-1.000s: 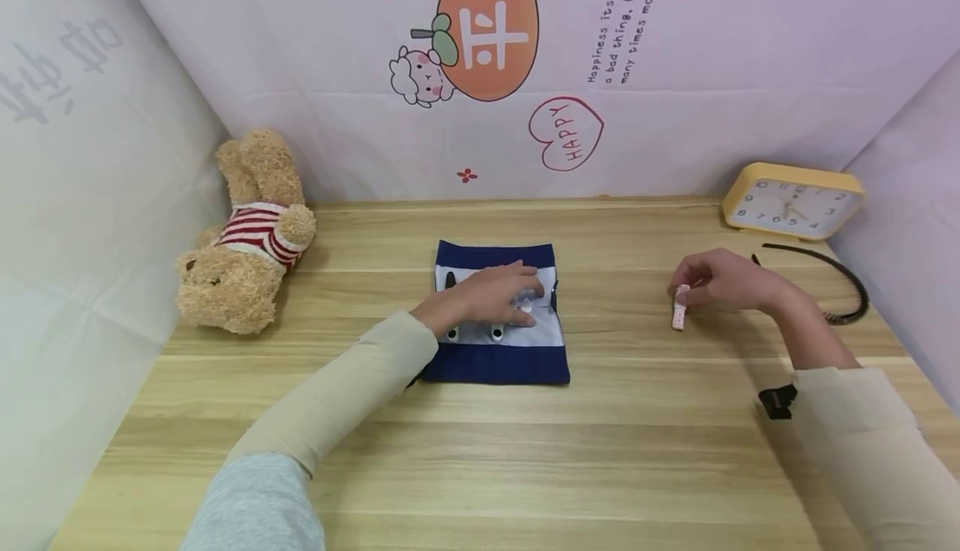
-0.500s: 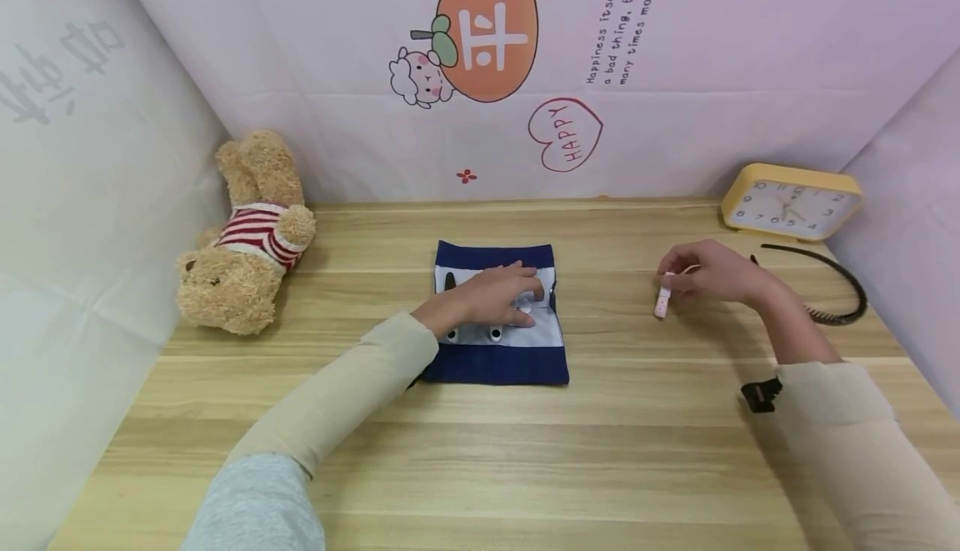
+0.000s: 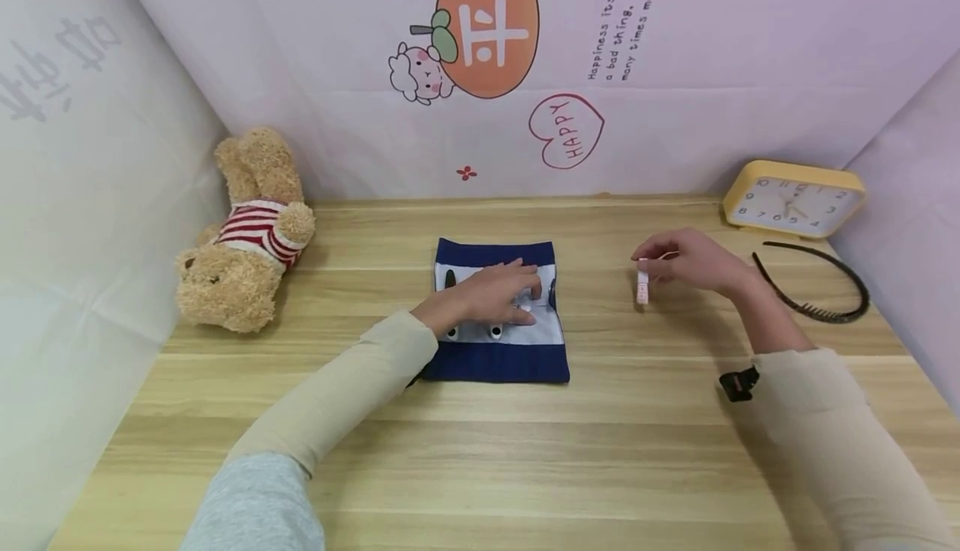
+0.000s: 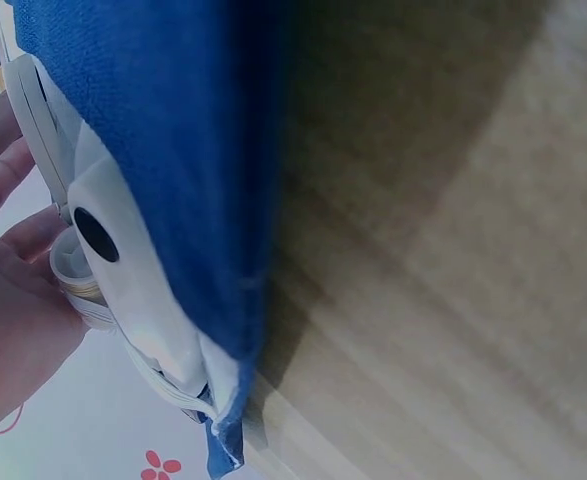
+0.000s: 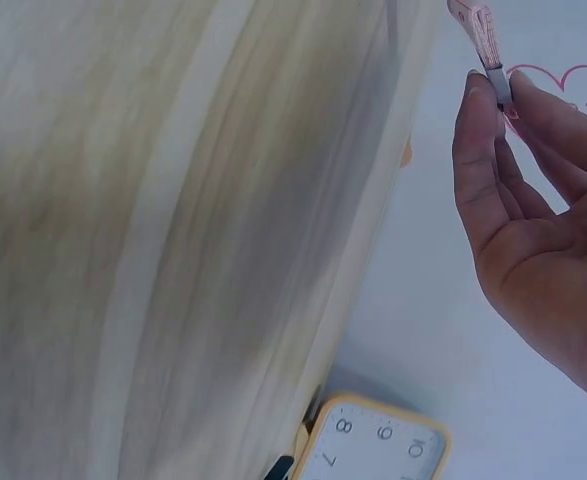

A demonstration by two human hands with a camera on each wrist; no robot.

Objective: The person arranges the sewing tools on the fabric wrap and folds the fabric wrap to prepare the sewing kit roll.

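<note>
My left hand (image 3: 491, 295) rests spread over an unrolled navy and white cloth pouch (image 3: 495, 363), fingers loosely bent. Small items sit in the pouch: a black slim piece (image 3: 450, 279) and white pieces with black ovals. In the left wrist view, its fingers are beside a round white roll (image 4: 76, 262) and a white piece with a black oval (image 4: 97, 234). To the right, my right hand (image 3: 693, 261) pinches a folded pink and white tape measure (image 3: 642, 284) between thumb and fingertips, above the table. The right wrist view shows its metal end (image 5: 499, 85) at the fingertips.
A teddy bear (image 3: 251, 238) in a striped top lies at the back left. A yellow alarm clock (image 3: 795, 199) stands at the back right, with a black headband (image 3: 858, 284) in front of it. Printed cloth walls (image 3: 337, 142) enclose the wooden table (image 3: 525, 468).
My right hand has moved left and slightly back with the tape measure, away from the headband and closer to the pouch. The left hand has stayed on the pouch.
</note>
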